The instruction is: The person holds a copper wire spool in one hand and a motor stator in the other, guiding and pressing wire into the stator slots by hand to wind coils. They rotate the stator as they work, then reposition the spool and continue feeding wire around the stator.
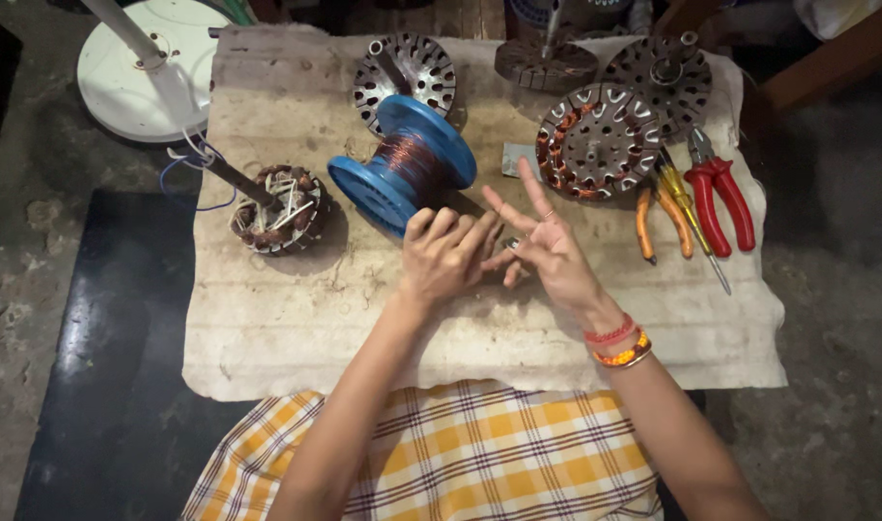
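Meeting at the middle of the frame, the left hand [441,256] and the right hand [542,246] touch at the fingertips over a dirty pale cloth [296,328] spread on the surface. The left hand is curled, fingers bent together; the right hand is spread, fingers apart and pointing up. Something small and dark sits between them, though whether either hand grips it cannot be told.

Just above the left hand, nearly touching its knuckles, lies a blue spool of copper wire [404,164] on its side. Left of it, apart from the hands, rests a wound stator with a shaft [277,207], blue and white leads trailing toward the cloth's left edge. Right of the right hand there is open cloth, then orange-handled pliers [658,217], a yellow screwdriver [692,217] and red-handled pliers [720,198] near the right edge. A copper-wound stator core [595,145] sits just above the right hand, with more perforated metal plates [407,72] along the top edge.

Below the hands the cloth is open up to its near edge (the widest free room), where a yellow checked garment [479,453] begins. Around the cloth lies a rough grey floor [16,260], with a white round fan base [147,68] at upper left.
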Motion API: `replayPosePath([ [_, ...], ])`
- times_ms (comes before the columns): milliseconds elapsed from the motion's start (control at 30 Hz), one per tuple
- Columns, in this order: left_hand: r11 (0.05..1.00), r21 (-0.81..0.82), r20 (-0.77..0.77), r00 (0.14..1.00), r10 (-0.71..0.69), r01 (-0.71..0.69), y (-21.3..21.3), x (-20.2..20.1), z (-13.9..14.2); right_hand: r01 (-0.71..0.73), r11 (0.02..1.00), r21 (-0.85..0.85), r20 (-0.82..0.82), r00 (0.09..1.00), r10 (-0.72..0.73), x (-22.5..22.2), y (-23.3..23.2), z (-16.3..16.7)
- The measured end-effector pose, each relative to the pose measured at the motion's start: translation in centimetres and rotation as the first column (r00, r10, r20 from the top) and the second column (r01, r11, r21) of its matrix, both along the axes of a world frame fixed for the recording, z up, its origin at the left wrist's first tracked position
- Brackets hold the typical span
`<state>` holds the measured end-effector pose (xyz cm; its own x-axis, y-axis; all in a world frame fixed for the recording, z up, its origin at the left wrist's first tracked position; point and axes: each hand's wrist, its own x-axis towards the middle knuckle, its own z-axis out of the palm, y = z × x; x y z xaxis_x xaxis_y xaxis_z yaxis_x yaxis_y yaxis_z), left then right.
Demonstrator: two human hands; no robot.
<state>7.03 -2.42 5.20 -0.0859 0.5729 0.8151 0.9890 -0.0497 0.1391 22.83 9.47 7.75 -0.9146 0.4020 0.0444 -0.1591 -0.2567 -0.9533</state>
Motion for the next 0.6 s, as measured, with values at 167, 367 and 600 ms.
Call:
replayPosePath([
  [167,1.000,-0.026,0.108,0.994,-0.001,0.004,0.0,0.5,0.2,-0.062,0.994,0.088,-0.001,0.998,0.062,-0.1,-0.5,0.9],
  [367,0.998,-0.058,0.215,0.977,-0.001,0.014,-0.4,1.7,0.7,-0.056,0.997,0.057,0.017,0.998,0.055,0.6,-0.5,0.5],
  [600,0.992,-0.098,0.345,0.932,0.109,-0.079,0.2,3.6,2.0,0.084,0.833,0.546,0.072,0.987,-0.146,0.9,-0.6,-0.5],
])
